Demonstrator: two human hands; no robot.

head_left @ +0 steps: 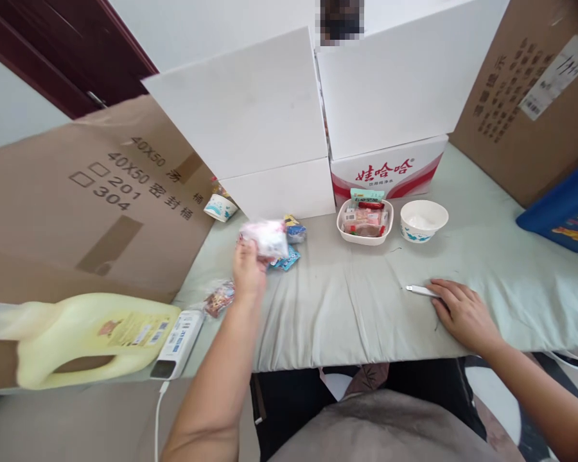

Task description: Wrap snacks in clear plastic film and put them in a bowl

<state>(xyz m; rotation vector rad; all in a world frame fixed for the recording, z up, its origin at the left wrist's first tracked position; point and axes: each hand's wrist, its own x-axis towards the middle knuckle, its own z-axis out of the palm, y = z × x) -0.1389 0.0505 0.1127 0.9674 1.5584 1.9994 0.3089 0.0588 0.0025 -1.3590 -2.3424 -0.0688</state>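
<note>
Left hand [248, 269] grips crinkly white-pink plastic packet [266, 237] above pale green tablecloth [347, 301], right hand [462, 312] flat, fingers loose, touching slim white plastic tool [421, 290], seemingly bracing.

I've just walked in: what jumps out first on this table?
The left hand holds a clear crinkly packet mid-table, in front of stacked white boxes. The right hand lies flat beside a small white tool. A big yellow jug lies at the near left.
</note>
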